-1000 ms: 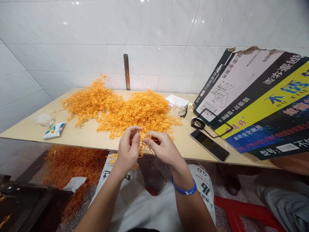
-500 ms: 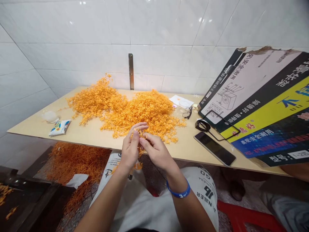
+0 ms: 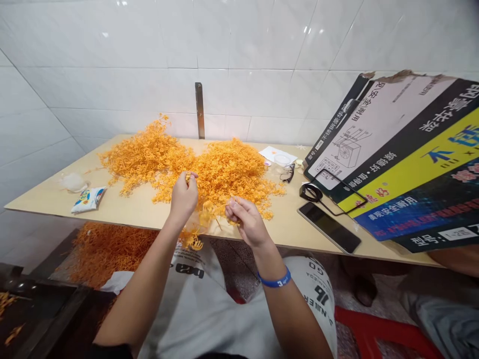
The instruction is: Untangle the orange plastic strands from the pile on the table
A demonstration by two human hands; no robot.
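Observation:
Heaps of thin, branching orange pieces (image 3: pixel 232 169), plastic-looking, cover the middle of the table. My left hand (image 3: pixel 184 195) is closed at the front of the heap, with a bit of orange showing at its fingertips. My right hand (image 3: pixel 245 220) is lower and to the right, its fingers pinched on an orange piece partly hidden by them. Between the hands, a blurred orange cluster (image 3: pixel 205 215) hangs over the table edge; whether either hand holds it I cannot tell. More orange pieces (image 3: pixel 191 240) show just below, above my lap.
A phone (image 3: pixel 329 227), black cable (image 3: pixel 310 192) and glasses (image 3: pixel 288 173) lie right of the heap. A large printed cardboard sheet (image 3: pixel 396 159) leans at the right. A small packet (image 3: pixel 89 199) lies left. Darker orange strands (image 3: pixel 112 252) fill the floor below; a red stool (image 3: pixel 374 329) stands right.
My hands were together over the table edge and have parted. The left has moved up and left toward the heap; the right has shifted slightly. An orange cluster now shows between them.

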